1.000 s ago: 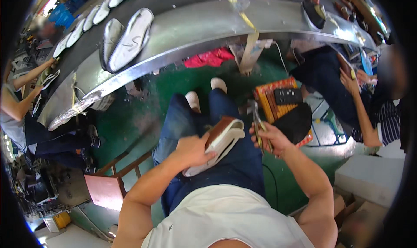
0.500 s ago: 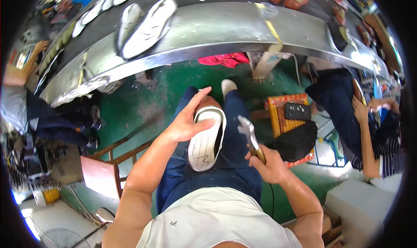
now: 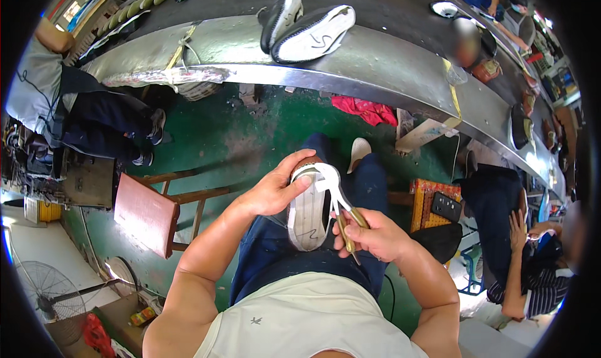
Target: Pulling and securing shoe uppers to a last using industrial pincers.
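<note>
Over my lap, my left hand [image 3: 275, 192] grips a shoe upper on a last [image 3: 307, 220], its pale underside facing up. My fingers wrap around its far end, where some brown material shows, and the thumb presses on the underside. My right hand [image 3: 375, 236] is closed around the handles of a pair of lasting pincers [image 3: 335, 198]. Their pale metal head lies over the far right edge of the shoe upper, and the handles point toward me. Whether the jaws bite into the material is hard to make out.
A dark conveyor bench [image 3: 400, 85] with a metal edge crosses ahead, carrying more shoes [image 3: 313, 35]. A wooden chair [image 3: 147, 214] stands left. At right, a black phone [image 3: 446, 206] lies on an orange-edged seat beside a seated co-worker [image 3: 513, 251]; another person [image 3: 81, 107] stands left.
My right hand has brought the pincers leftward to the shoe upper's far edge; their head was apart from it before. My left hand still grips the shoe upper. The view has shifted.
</note>
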The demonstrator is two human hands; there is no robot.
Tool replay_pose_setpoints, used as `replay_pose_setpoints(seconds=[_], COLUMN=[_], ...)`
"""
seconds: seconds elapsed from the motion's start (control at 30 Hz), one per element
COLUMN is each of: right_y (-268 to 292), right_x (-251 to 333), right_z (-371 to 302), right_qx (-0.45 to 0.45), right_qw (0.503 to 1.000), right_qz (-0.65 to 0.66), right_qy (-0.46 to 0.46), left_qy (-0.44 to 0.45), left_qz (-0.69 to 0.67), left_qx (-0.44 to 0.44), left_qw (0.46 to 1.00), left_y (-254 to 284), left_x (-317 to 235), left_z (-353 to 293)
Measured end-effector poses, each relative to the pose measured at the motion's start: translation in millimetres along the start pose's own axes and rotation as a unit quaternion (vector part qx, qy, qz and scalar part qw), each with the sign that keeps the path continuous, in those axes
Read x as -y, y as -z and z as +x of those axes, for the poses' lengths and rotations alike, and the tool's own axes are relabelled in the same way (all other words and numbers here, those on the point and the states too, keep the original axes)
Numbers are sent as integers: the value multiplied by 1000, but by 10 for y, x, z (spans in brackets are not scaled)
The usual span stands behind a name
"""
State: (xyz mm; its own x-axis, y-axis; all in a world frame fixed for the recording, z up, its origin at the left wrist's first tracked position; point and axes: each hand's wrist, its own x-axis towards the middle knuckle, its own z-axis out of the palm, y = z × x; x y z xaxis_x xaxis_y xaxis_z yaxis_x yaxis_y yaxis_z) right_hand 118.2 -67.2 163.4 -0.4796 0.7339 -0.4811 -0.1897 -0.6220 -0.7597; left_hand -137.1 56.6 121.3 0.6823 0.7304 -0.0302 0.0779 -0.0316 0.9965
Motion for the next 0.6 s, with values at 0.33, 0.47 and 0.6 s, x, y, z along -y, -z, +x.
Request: replay_pose_setpoints(seconds=[0.33, 0.47, 0.6], right_y=[198, 171, -85], right_x=[-530, -513, -219], right_z=[788, 762, 540], right_qx=[-201, -190, -169], right_qw=[791, 792, 784], right_qz=[-518, -532, -590], right_qy=[257, 232, 90], left_qy=[6, 43, 62], left_qz=[-161, -200, -226], left_qx=[-80, -54, -47], left_qw=[984, 977, 971], left_y=[132, 230, 236], left_x=[679, 663, 547], left_z=[60, 28, 7])
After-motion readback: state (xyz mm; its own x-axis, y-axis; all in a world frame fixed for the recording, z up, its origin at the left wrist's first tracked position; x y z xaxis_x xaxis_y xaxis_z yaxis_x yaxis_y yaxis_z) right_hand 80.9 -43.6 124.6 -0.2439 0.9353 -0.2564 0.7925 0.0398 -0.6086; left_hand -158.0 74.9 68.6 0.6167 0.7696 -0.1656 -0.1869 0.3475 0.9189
